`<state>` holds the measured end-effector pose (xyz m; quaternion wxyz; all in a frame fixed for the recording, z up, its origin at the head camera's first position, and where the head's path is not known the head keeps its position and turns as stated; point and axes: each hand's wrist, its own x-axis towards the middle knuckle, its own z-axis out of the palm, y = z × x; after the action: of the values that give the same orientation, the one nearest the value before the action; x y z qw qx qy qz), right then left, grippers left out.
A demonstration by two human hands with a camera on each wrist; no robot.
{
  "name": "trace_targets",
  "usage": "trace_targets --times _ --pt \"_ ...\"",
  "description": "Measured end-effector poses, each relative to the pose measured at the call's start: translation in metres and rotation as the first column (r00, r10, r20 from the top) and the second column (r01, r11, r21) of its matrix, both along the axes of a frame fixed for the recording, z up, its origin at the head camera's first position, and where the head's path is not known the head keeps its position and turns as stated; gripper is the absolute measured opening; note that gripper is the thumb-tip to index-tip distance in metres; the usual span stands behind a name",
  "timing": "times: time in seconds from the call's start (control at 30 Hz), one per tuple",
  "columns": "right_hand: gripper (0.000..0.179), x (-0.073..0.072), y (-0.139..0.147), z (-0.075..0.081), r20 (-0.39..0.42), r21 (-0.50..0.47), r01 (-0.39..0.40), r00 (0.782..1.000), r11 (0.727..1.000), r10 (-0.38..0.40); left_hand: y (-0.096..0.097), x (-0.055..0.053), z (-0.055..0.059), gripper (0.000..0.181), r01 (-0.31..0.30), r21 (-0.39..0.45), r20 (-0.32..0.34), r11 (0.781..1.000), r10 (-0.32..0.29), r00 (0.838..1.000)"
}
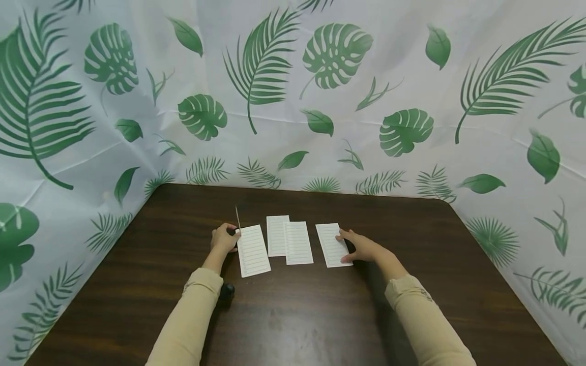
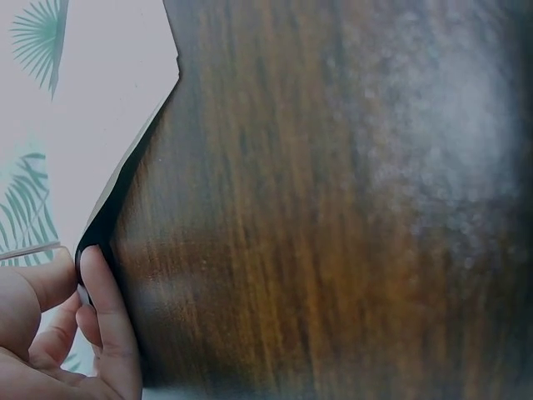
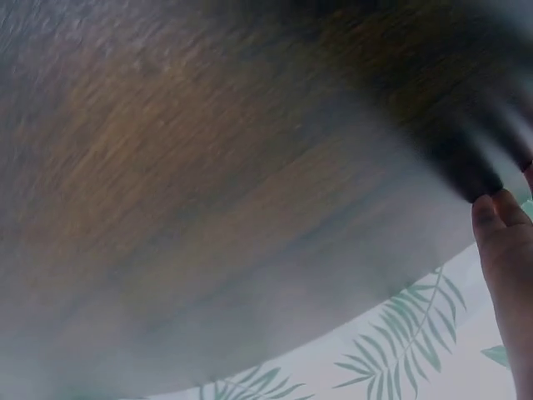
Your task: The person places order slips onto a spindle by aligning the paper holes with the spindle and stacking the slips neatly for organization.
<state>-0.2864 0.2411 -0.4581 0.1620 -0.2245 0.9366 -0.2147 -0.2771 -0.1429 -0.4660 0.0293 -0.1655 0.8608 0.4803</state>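
Note:
In the head view my left hand (image 1: 222,239) pinches the left edge of a white lined card (image 1: 254,251). The left wrist view shows the thumb and fingers of that hand (image 2: 79,325) closed on the edge of the white card (image 2: 125,92), which tilts up off the wood. A thin pale strip (image 1: 238,219) sticks up by those fingertips; its kind is unclear. At the right, my right hand (image 1: 363,248) has thumb and fingers spread, touching another lined card (image 1: 331,245). Only a few fingers of it (image 3: 504,225) show in the right wrist view, with no card there.
Between the hands lie two more lined cards, a rear one (image 1: 276,236) partly overlapped by a front one (image 1: 298,243). All are on a dark wooden table (image 1: 297,310). A leaf-printed white cloth (image 1: 274,142) hangs behind it. Near the left wrist is a small black object (image 1: 226,292).

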Motion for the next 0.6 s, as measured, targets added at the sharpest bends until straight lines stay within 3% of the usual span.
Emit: trace_targets --times 0.13,0.47,0.6 --pt "0.082 -0.0006 0.0013 -0.0034 -0.013 -0.022 0.023 1.000 1.000 -0.023 0.0001 0.0003 -0.0005 0.030 0.000 -0.003 0.003 1.000 0.000 1.000" --pt "0.064 -0.0022 0.0051 -0.0080 -0.154 -0.047 -0.018 0.988 0.999 0.010 0.0006 -0.0002 -0.0027 0.030 0.002 0.000 0.000 1.000 -0.002 1.000" --pt "0.048 -0.0055 0.0020 -0.0083 -0.205 -0.093 0.002 0.979 0.996 -0.021 -0.0010 -0.0006 -0.0007 0.029 0.003 0.002 -0.010 1.000 -0.003 1.000"
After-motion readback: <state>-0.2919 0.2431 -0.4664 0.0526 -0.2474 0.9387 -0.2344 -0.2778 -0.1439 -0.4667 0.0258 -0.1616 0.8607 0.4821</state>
